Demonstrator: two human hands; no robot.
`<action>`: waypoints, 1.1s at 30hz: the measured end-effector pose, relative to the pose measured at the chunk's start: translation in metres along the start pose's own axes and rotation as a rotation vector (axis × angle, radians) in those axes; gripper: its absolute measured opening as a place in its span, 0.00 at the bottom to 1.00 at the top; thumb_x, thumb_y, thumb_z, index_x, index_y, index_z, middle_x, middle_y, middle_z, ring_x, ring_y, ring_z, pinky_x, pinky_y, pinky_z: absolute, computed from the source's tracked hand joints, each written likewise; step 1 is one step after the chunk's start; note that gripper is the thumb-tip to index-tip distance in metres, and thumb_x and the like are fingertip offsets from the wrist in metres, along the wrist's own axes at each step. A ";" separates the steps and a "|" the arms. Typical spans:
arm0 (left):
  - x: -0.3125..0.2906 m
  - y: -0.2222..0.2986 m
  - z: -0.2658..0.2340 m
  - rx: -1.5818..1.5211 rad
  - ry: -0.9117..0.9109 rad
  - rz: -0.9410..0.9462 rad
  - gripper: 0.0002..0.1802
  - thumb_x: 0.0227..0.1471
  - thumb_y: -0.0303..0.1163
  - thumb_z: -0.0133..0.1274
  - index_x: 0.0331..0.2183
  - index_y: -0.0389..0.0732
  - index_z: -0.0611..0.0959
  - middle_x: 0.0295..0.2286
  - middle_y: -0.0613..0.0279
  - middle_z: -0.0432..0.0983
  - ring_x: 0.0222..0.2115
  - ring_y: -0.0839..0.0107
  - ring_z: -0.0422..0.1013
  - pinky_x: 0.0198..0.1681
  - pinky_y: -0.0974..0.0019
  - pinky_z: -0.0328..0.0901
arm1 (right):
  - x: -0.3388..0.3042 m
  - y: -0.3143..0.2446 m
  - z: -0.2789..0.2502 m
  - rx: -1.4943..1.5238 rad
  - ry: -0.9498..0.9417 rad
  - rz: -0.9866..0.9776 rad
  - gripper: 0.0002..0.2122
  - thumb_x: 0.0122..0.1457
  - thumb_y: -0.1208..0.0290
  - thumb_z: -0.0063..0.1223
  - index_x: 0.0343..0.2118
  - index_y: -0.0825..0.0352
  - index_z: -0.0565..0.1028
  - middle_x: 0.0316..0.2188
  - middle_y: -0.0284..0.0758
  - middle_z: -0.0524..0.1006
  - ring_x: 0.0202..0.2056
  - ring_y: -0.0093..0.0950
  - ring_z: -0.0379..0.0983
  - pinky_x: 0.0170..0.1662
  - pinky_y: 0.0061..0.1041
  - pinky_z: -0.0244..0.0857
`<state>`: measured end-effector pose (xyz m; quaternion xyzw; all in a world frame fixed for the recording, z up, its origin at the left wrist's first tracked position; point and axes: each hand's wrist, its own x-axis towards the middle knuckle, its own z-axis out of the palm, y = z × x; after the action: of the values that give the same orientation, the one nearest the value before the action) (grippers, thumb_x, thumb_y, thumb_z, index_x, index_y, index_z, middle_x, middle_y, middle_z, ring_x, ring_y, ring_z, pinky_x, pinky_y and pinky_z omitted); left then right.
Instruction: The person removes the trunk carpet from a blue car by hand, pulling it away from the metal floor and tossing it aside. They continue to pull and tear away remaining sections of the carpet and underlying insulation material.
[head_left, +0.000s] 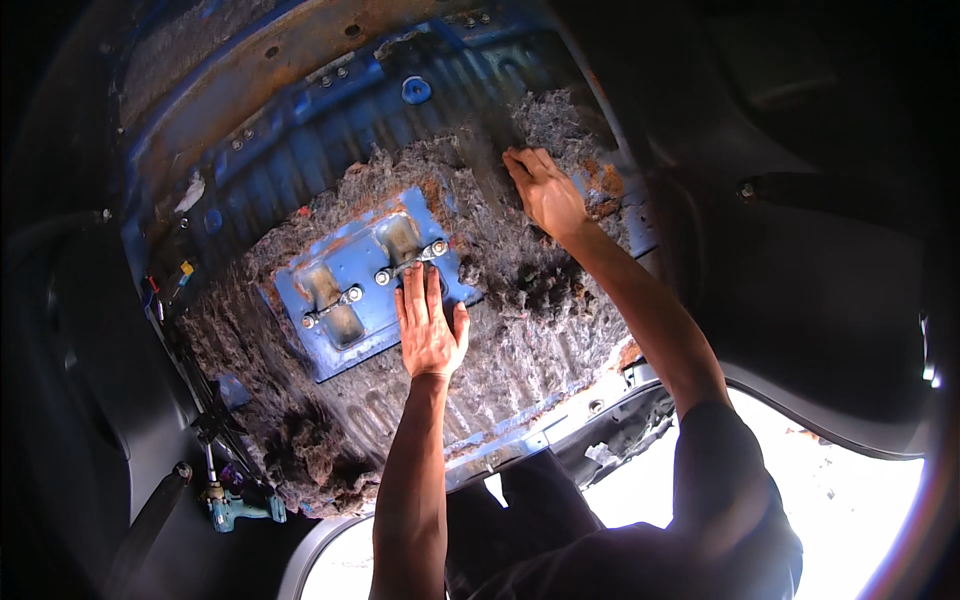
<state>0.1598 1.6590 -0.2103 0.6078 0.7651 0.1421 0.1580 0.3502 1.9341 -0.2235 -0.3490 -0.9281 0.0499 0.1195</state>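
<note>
My left hand (430, 325) lies flat, fingers stretched out, on the lower right part of a blue metal plate (375, 318) with two metal bars bolted across its oval recesses. Nothing is held in it. Farther off to the right, my right hand (548, 195) has its fingers bent and pressed together at the torn edge of grey, fluffy felt padding (520, 345). Whatever its fingertips grip, if anything, is hidden. The padding surrounds the plate in ragged clumps.
Bare blue ribbed floor metal (330, 135) with rusty patches stretches beyond the padding. A teal cordless drill (235, 508) lies at the lower left, near dark cables (205, 420) and a yellow connector (186, 268). Dark plastic trim (800, 280) walls the right side.
</note>
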 end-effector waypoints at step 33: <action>-0.002 0.002 0.000 -0.021 0.055 0.018 0.44 0.68 0.42 0.55 0.77 0.40 0.59 0.77 0.46 0.50 0.78 0.45 0.49 0.81 0.37 0.46 | -0.049 -0.025 -0.020 0.075 -0.026 0.174 0.29 0.63 0.83 0.55 0.69 0.67 0.75 0.64 0.42 0.75 0.62 0.46 0.74 0.65 0.41 0.75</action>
<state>0.1617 1.6574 -0.2092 0.6089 0.7620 0.1683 0.1423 0.3750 1.8831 -0.2091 -0.4229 -0.8933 0.0995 0.1155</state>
